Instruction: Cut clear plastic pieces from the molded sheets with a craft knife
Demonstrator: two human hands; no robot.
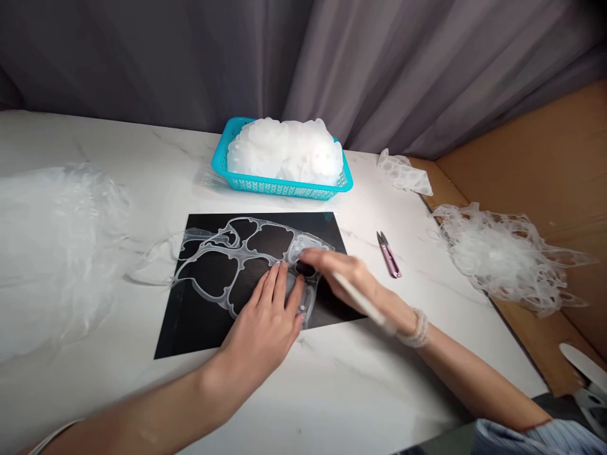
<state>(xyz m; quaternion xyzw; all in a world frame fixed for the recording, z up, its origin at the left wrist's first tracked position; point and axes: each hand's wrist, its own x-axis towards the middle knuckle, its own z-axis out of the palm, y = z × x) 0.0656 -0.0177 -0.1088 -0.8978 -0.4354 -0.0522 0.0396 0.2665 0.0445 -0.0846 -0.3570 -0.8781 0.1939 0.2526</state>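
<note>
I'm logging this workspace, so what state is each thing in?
Left hand: flat, spread on the translucent sheet
Right hand: curled, holding a blurred white stick
Translucent sheet: full of openings, overhanging black mat's left edge
Black mat: flat
Blue basket: heaped above its rim
Pink snips: blades slightly parted
Scrap pile: tangled
Clear plastic: crumpled
Curtain: hanging in folds

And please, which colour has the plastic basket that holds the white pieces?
The basket is bright turquoise blue, seen best in the head view.
</note>
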